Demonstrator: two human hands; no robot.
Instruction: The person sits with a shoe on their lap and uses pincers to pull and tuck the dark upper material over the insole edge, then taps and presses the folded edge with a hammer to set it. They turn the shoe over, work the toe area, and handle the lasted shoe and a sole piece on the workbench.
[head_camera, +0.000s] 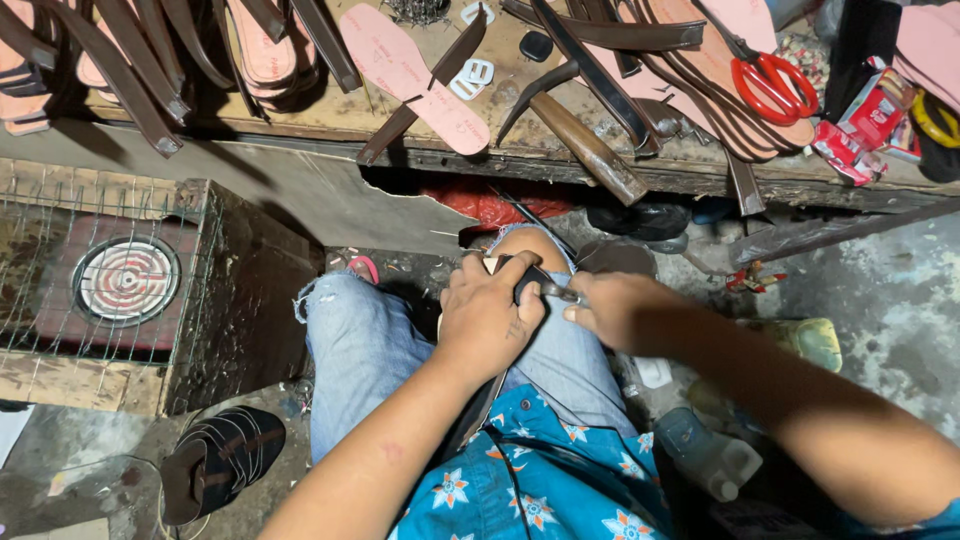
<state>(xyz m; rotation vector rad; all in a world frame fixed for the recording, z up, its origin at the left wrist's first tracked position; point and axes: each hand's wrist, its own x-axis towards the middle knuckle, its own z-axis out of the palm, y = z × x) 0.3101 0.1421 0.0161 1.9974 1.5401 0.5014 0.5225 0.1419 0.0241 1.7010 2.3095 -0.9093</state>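
My left hand (487, 312) presses down on a flat sole piece (492, 263) that rests on my right knee, and its fingers wrap a dark strap end (528, 280). My right hand (612, 305) pinches a thin metal tool (562, 293) whose tip meets the strap right beside the left fingers. Both hands sit close together above my jeans (365, 345). Most of the sole is hidden under my left hand.
A worn wooden bench (530, 150) ahead carries pink insoles (412, 75), brown straps, a hammer (585, 145), red-handled scissors (768, 85) and buckles. To my left stands a wire-caged electric heater (125, 280). A dark sandal (220, 460) lies on the floor, and plastic bottles (705, 455) stand at my right.
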